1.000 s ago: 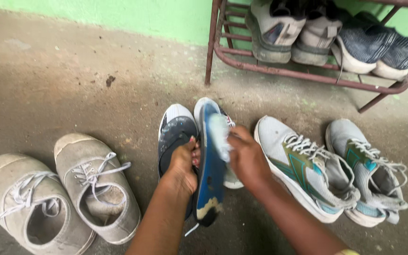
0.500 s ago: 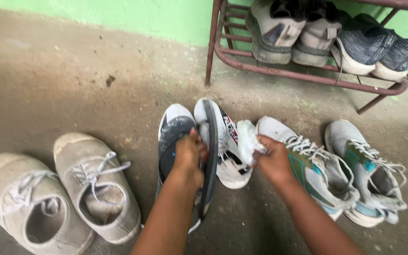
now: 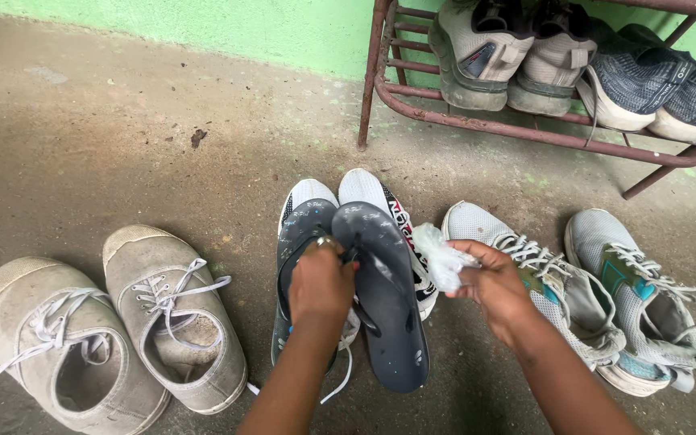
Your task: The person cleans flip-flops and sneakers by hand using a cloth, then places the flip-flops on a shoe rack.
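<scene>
Left hand [image 3: 320,283] is closed on the strap area of a dark navy rubber flip-flop [image 3: 384,298], which I see held footbed-up, toe toward the wall, resting over a white low sneaker [image 3: 380,201] on the floor. Its mate, a second dark flip-flop [image 3: 304,234], lies just beside it under the same hand, over another white sneaker toe.

Right hand [image 3: 497,286] pinches a crumpled white wipe or cloth [image 3: 441,258], held just off the flip-flop's right edge, not touching it as far as I can tell.

Risks as I judge them:
- Grip sits at the strap only; pressure from wiping near the heel could pivot the flip-flop and tip it onto the gritty concrete floor [image 3: 122,145].
- The wipe looks thin and wadded; it may tear or shed on the footbed.
- Grey mesh trainers with teal panels [image 3: 557,298] sit right under the right forearm; loose laces could catch the wrist.
- Dirt lifted off could drop onto the white sneakers beneath.

Two worn grey canvas lace-ups [image 3: 114,322] lie well apart to the left; a rust-red metal shoe rack [image 3: 525,129] stands behind.
</scene>
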